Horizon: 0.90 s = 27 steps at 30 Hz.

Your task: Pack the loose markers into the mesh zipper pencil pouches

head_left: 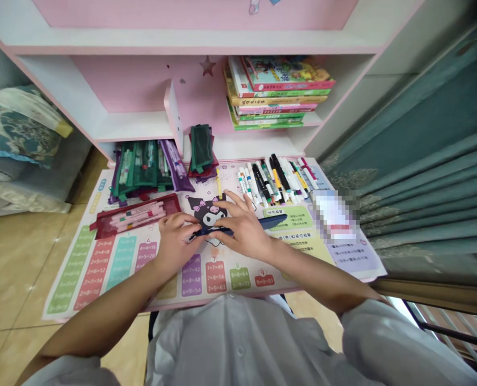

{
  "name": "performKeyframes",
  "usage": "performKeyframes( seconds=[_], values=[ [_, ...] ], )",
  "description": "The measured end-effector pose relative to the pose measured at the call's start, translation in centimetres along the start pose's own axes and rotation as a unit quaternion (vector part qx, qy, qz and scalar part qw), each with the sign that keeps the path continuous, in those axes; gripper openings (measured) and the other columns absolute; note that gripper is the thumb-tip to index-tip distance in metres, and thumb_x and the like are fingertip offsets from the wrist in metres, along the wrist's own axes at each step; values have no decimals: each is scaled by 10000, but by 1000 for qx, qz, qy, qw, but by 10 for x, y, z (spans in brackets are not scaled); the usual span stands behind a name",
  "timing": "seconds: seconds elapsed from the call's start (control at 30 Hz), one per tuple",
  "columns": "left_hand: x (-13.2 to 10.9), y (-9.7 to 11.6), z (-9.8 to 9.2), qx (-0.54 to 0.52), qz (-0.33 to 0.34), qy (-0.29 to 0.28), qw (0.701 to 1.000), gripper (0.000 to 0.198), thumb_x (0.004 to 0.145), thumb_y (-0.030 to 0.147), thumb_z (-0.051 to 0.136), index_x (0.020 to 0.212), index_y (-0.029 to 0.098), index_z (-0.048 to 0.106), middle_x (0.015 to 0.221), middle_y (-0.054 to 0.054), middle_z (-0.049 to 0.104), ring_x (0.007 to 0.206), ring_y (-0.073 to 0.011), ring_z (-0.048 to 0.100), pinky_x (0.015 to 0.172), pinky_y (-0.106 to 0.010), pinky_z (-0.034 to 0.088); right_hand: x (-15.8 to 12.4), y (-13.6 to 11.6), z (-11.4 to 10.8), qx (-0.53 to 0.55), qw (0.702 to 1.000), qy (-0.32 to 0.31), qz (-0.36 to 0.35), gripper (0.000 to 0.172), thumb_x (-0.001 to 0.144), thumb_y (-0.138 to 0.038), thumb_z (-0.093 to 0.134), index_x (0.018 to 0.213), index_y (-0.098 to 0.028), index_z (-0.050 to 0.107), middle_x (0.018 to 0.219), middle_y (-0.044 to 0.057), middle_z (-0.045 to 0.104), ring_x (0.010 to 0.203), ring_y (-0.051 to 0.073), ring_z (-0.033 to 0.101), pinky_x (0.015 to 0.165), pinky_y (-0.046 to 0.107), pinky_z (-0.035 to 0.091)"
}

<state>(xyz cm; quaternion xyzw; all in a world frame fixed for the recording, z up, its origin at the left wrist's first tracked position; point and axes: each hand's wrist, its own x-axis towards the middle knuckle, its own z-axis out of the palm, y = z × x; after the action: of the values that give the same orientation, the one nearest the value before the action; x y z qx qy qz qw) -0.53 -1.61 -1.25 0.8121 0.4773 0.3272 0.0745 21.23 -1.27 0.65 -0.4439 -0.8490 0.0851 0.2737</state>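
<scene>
A narrow dark blue pencil pouch (273, 221) lies across the printed desk mat, its right end sticking out past my right hand. At its left end, my left hand (177, 233) is closed with thumb and fingers on the pouch's edge. My right hand (242, 222) grips the middle of it, thumb in front and fingers bent over the far side. The fingers cover much of the pouch, so its opening is hidden. Just left of my left hand rests a red mesh pouch (137, 215) with several markers inside. A yellow pen (219, 185) stands out beyond my right fingertips.
Filled green mesh pouches (141, 166) and a purple pouch (176, 163) are piled at the back left. Folded mesh pouches (202, 147) lie at the back centre. Loose markers (276, 179) spread at right, near a blurred phone (335, 214). Books (278, 99) fill part of the shelf above.
</scene>
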Motion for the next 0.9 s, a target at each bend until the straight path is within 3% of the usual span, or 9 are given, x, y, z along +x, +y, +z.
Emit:
performKeyframes(
  seconds=[0.1, 0.4, 0.53, 0.7, 0.9],
  values=[
    [0, 0, 0, 18, -9, -7, 1000, 211, 837, 468, 705, 778, 270, 748, 933, -33, 722, 984, -249, 651, 879, -449, 368, 19, -9, 3, 50, 995, -65, 51, 268, 906, -411, 613, 766, -233, 757, 1323, 75, 638, 1430, 384, 355, 1111, 687, 269],
    [-2, -4, 1, 16, -11, 0, 1000, 238, 813, 504, 721, 766, 272, 753, 1005, -44, 708, 1124, -284, 604, 953, -479, 354, 55, -9, 6, 113, 967, -194, 124, 241, 803, -436, 738, 686, -227, 768, 1336, 91, 633, 1427, 426, 357, 1110, 704, 285],
    [-3, -4, 2, 14, -15, -1, 1000, 241, 814, 504, 718, 755, 274, 753, 1023, -46, 704, 1149, -293, 591, 981, -494, 340, 56, -5, 10, 130, 968, -189, 100, 207, 782, -422, 756, 691, -236, 771, 1286, 78, 665, 1392, 407, 422, 1091, 630, 374],
    [-2, -3, 1, 15, -25, -18, 999, 213, 801, 494, 736, 766, 284, 756, 1043, -39, 708, 1167, -296, 582, 989, -494, 337, 59, -5, 9, 157, 971, -167, 70, 141, 787, -328, 751, 679, -237, 758, 1145, 54, 723, 1245, 286, 585, 1069, 476, 438],
    [-1, -3, -1, 7, -18, -10, 1000, 196, 797, 450, 754, 733, 265, 747, 1048, -40, 708, 1185, -304, 579, 1018, -515, 326, 63, -7, 0, 191, 953, -209, 112, 75, 776, -270, 747, 708, -242, 759, 1147, 32, 720, 1261, 247, 574, 1012, 353, 466]
  ],
)
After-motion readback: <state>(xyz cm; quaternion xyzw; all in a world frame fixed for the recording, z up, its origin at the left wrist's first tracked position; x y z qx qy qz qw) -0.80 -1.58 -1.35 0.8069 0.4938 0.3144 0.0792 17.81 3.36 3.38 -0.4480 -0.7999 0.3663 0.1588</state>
